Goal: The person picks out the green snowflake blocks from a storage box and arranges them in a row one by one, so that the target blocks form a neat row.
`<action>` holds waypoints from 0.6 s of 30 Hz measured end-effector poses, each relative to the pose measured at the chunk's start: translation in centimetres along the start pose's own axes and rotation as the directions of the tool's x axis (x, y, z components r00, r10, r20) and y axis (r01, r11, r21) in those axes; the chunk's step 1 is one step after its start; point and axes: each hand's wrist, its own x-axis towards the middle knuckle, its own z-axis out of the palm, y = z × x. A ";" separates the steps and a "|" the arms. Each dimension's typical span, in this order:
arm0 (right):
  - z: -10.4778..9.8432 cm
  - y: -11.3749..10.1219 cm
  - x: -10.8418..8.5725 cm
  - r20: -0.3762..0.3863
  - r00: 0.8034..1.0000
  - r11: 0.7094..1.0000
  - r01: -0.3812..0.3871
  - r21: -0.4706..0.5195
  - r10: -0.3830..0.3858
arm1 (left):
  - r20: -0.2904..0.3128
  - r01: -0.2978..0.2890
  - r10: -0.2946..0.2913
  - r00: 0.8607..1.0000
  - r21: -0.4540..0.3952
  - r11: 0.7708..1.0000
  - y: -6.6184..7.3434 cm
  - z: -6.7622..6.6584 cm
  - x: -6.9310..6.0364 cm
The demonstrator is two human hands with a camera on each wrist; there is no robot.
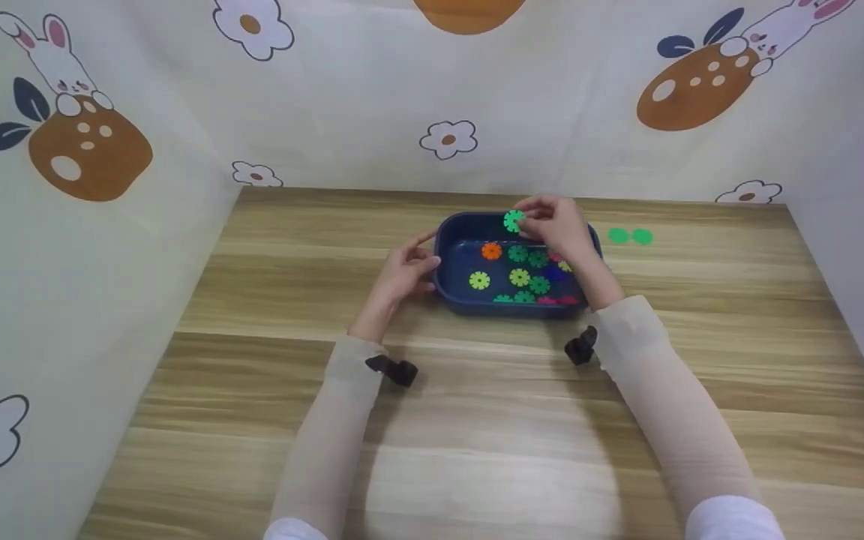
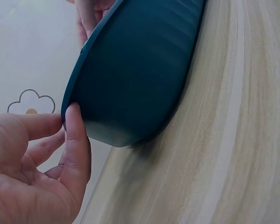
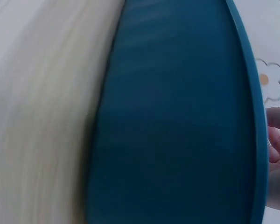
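Observation:
A dark blue bin (image 1: 469,306) stands on the table with orange, yellow, green, pink and blue notched discs in it. My left hand (image 1: 400,271) is at its left end; in the left wrist view the thumb and a finger of that hand (image 2: 42,168) pinch the rim of the bin (image 2: 126,70). Above the back right part of the bin, my right hand (image 1: 561,225) pinches a green disc (image 1: 513,220) between thumb and fingers. The right wrist view shows the bin's outer wall (image 3: 177,112) and part of the right hand (image 3: 279,158), with the disc hidden.
Two green discs (image 1: 630,236) lie side by side on the wooden table (image 1: 499,420), right of the bin. Behind the table hangs a pale cloth (image 1: 342,112) with flowers and rabbits, which also runs along the left and right sides.

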 end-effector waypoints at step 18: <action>-6.8 0.5 -0.8 -0.093 0.996 0.985 -0.003 0.170 0.019 | -0.003 0.000 0.000 1.000 0.000 1.000 0.0 0.1 0.0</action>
